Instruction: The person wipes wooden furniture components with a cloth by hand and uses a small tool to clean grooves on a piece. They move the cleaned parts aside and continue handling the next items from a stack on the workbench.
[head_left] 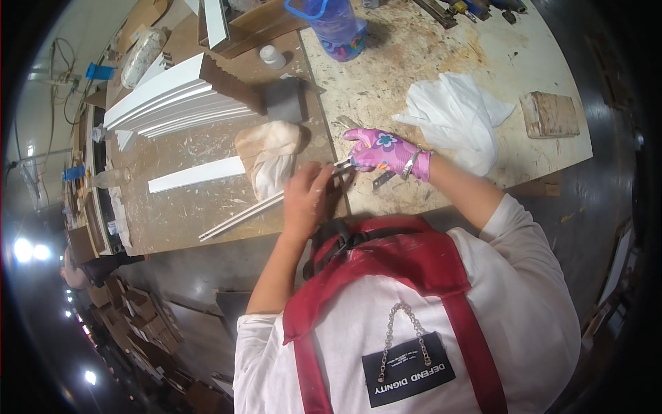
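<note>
A long, thin white trim strip (241, 217) lies slanted across the near edge of the bench. My bare left hand (305, 196) is closed over it, close to its right end. My right hand (387, 150), in a pink flowered glove, is closed at that end of the strip. What its curled fingers grip is hidden. A short pale stick-like piece (347, 122) shows just beyond the glove, and a small dark flat piece (383, 180) lies beside the wrist. Left of my left hand, a stained cream cloth (270, 162) covers one end of a flat white board (196, 174).
A stack of white moulding pieces (183, 100) stands at the far left, beside a dark grey block (284, 100) and a white jar (272, 57). A blue bucket (334, 31) is at the back. To the right are a crumpled white cloth (455, 114) and a worn brown block (549, 115).
</note>
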Available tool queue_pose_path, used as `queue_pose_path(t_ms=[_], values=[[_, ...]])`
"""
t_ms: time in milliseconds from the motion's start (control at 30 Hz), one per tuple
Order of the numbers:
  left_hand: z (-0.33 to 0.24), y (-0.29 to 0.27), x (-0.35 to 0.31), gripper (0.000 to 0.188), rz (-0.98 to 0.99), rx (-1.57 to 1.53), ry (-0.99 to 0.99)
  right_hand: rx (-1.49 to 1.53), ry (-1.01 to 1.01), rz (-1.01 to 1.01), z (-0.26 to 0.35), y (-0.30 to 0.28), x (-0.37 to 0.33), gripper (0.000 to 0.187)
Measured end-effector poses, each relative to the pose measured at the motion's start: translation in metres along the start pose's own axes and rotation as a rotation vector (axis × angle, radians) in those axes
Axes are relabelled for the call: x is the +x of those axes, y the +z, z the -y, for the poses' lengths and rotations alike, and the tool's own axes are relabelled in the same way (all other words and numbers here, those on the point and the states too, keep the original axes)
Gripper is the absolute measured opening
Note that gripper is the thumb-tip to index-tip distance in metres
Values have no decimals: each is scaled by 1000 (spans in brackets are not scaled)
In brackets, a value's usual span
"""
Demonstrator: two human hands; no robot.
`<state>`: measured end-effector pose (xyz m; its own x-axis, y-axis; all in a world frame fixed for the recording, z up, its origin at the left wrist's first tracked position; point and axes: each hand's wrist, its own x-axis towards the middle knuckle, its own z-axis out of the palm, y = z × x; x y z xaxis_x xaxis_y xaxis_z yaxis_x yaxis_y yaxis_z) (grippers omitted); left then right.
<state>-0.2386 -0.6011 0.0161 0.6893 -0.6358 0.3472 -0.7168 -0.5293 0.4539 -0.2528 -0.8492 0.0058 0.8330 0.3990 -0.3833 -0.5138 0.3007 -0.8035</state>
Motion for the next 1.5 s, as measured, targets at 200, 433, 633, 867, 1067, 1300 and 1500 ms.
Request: queue_pose_path(t_ms=[200, 433, 633, 867, 1067, 1300, 1500], values=[[-5, -3, 1, 49, 157, 232, 84, -4, 37, 31, 0, -4, 1, 66], [-12, -10, 5, 55, 211, 253, 82, -34, 48, 12, 7, 2, -3, 65], [-13, -11, 5, 59, 255, 259, 70, -47, 28, 40, 3, -2, -1, 63], [-14, -8, 7, 56, 215, 269, 83, 89, 52, -7, 0, -39, 5, 63], [-17, -9, 9, 54, 197, 249, 68, -121, 35, -52, -4, -9, -4, 59], [-17, -12, 8, 50, 222, 221, 46, -408, -17, -112, 9, 12, -8, 68], [-5, -16, 3, 57, 62, -42, -58, -444, -22, -114, 9, 12, -7, 67]])
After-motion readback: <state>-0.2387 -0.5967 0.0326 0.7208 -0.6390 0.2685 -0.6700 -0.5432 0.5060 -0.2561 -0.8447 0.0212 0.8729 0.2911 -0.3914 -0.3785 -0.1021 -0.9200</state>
